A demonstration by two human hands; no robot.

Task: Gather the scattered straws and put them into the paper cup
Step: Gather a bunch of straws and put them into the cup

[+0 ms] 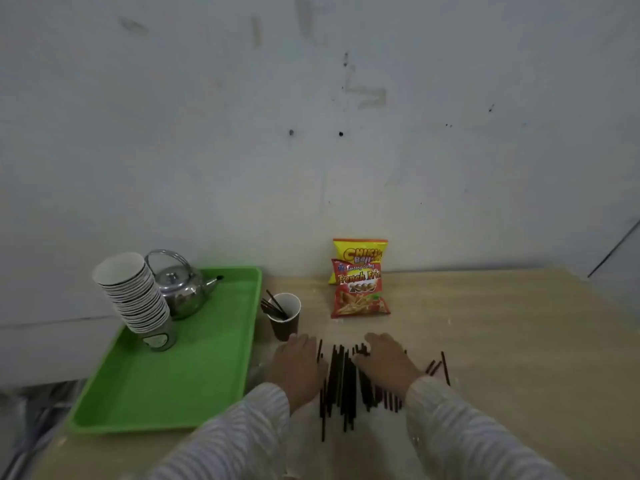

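Several thin black straws (341, 382) lie in a loose bundle on the wooden table, pointing away from me. My left hand (297, 367) rests flat at the bundle's left side, fingers apart. My right hand (386, 362) lies palm down over the bundle's right part, and some straws are hidden under it. Three more straws (439, 368) lie apart to its right. A brown paper cup (284, 318) stands just beyond my left hand, with a few black straws leaning in it.
A green tray (180, 386) at the left holds a tilted stack of paper cups (136, 299) and a metal kettle (181, 287). Two snack bags (360, 282) lean on the wall behind the straws. Bare table extends to the right.
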